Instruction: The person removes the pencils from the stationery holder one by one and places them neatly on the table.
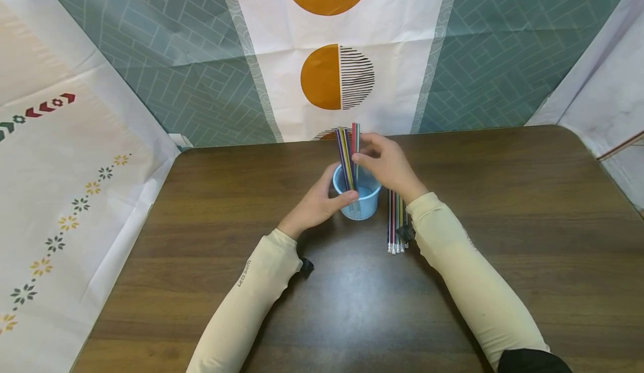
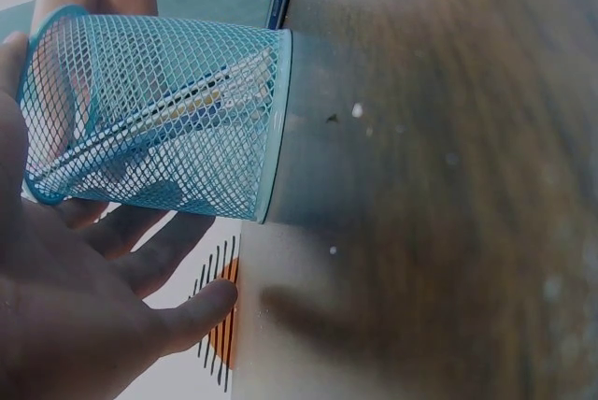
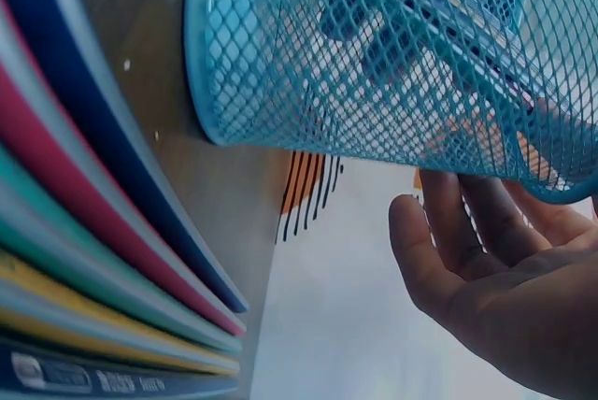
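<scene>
A light-blue mesh pencil cup [image 1: 369, 208] stands upright near the table's far edge. Several striped pencils [image 1: 345, 152] lean inside it, their upper ends above the rim. My left hand [image 1: 314, 202] holds the cup from the left, thumb across its front; the left wrist view shows fingers along the mesh [image 2: 177, 129]. At the rim's right side, my right hand [image 1: 389, 163] pinches a red pencil and a greyish one [image 1: 356, 135] upright in the cup. Some right fingers [image 3: 458, 232] stay outside the mesh. More pencils [image 1: 394, 225] lie side by side under the right wrist.
The brown wooden table [image 1: 201, 239] extends around both arms. A patterned green and white cloth [image 1: 201, 54] hangs behind its far edge. White cloth [image 1: 65, 177] with flower prints hangs at the left.
</scene>
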`<state>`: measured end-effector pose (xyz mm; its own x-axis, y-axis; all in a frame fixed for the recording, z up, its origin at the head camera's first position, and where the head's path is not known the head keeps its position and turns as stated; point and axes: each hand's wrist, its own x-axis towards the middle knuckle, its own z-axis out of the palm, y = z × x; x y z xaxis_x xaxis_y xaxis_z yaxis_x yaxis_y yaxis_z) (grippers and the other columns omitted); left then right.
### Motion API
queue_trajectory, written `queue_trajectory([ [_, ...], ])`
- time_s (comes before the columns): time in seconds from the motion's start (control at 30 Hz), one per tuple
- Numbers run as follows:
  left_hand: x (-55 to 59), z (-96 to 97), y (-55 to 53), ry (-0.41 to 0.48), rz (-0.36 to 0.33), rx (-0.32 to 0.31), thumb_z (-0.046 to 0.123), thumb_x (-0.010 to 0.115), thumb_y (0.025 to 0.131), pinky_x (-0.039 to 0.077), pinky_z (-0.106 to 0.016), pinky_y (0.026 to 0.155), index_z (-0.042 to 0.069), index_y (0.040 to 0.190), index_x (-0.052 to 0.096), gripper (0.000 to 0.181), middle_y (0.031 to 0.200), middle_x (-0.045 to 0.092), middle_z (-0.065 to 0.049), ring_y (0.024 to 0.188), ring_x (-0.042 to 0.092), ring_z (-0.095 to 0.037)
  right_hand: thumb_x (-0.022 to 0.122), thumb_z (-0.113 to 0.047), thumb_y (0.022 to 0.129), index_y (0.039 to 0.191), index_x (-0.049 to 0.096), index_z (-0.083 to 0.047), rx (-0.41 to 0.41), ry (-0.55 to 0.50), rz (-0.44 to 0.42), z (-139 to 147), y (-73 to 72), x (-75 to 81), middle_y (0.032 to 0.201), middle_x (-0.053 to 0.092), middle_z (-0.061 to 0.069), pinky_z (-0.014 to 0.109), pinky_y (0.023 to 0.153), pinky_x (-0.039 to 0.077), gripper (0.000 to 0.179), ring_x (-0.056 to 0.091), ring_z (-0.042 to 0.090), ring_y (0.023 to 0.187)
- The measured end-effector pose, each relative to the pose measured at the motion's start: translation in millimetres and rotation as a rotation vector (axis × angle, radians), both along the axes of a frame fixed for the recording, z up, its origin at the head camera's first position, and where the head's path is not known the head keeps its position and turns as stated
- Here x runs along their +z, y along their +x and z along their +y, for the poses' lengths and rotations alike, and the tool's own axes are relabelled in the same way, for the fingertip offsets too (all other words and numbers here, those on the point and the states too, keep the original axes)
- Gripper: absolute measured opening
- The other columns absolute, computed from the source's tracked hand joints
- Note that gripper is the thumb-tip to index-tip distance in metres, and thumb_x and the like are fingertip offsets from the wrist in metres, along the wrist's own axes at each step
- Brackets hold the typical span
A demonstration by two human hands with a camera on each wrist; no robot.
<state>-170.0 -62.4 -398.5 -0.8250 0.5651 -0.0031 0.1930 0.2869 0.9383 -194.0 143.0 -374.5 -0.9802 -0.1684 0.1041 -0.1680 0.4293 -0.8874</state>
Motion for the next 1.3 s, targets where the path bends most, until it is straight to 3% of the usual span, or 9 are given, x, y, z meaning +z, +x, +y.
queue_trajectory([
  [0.17, -7.5, -1.1, -3.0, 0.019, 0.02, -0.008, 0.025, 0.067, 0.099, 0.036, -0.048, 0.111, 0.017, 0.157, 0.024, 0.073, 0.148, 0.043, -0.009, 0.129, 0.046, -0.025, 0.069, -0.018, 0.098, 0.133, 0.062, -0.008, 0.007, 0.023, 0.033, 4.0, -1.3, 0.3, 0.118, 0.068, 0.011, 0.047, 0.096, 0.05, 0.037, 0.06, 0.029, 0.111],
  [0.4, -9.4, -1.9, -4.7, 0.019, 0.041, -0.006, 0.033, 0.069, 0.097, 0.038, -0.049, 0.109, 0.017, 0.157, 0.024, 0.076, 0.147, 0.043, -0.007, 0.128, 0.046, -0.023, 0.067, -0.015, 0.099, 0.124, 0.067, -0.006, 0.005, 0.055, 0.019, 6.8, -0.2, 8.2, 0.123, 0.066, 0.01, 0.049, 0.104, 0.044, 0.026, 0.056, 0.03, 0.12],
  [0.63, -11.3, -2.7, -5.5, 0.0, 0.038, 0.003, 0.048, 0.069, 0.093, 0.038, -0.05, 0.109, 0.017, 0.156, 0.025, 0.083, 0.146, 0.044, -0.005, 0.128, 0.046, -0.022, 0.067, -0.012, 0.097, 0.115, 0.068, -0.003, -0.002, 0.063, 0.022, 8.5, 0.8, 12.4, 0.115, 0.067, 0.014, 0.051, 0.105, 0.041, 0.021, 0.056, 0.031, 0.116],
  [0.9, -9.4, -1.9, -5.5, -0.013, 0.041, 0.01, 0.036, 0.069, 0.096, 0.037, -0.05, 0.109, 0.017, 0.156, 0.026, 0.076, 0.145, 0.045, -0.005, 0.128, 0.046, -0.022, 0.066, -0.014, 0.096, 0.11, 0.07, -0.004, -0.026, 0.023, 0.024, 12.8, 1.7, 18.4, 0.107, 0.068, 0.011, 0.052, 0.101, 0.043, 0.018, 0.056, 0.03, 0.113],
  [1.17, -10.2, -1.9, -6.7, -0.024, 0.051, 0.011, 0.033, 0.07, 0.096, 0.035, -0.052, 0.11, 0.015, 0.156, 0.027, 0.076, 0.146, 0.045, -0.007, 0.129, 0.045, -0.023, 0.063, -0.013, 0.094, 0.101, 0.068, -0.003, -0.039, -0.034, 0.021, 18.5, 0.8, 21.9, 0.119, 0.068, 0.011, 0.05, 0.098, 0.044, 0.013, 0.056, 0.028, 0.112],
  [1.3, -10.0, -1.5, -6.7, -0.023, 0.052, 0.011, 0.033, 0.07, 0.096, 0.035, -0.051, 0.11, 0.015, 0.156, 0.027, 0.076, 0.144, 0.046, -0.007, 0.128, 0.046, -0.022, 0.058, -0.011, 0.094, 0.101, 0.065, -0.003, -0.06, -0.075, 0.019, 20.5, 0.8, 23.2, 0.111, 0.069, 0.012, 0.045, 0.09, 0.044, 0.013, 0.057, 0.026, 0.106],
])
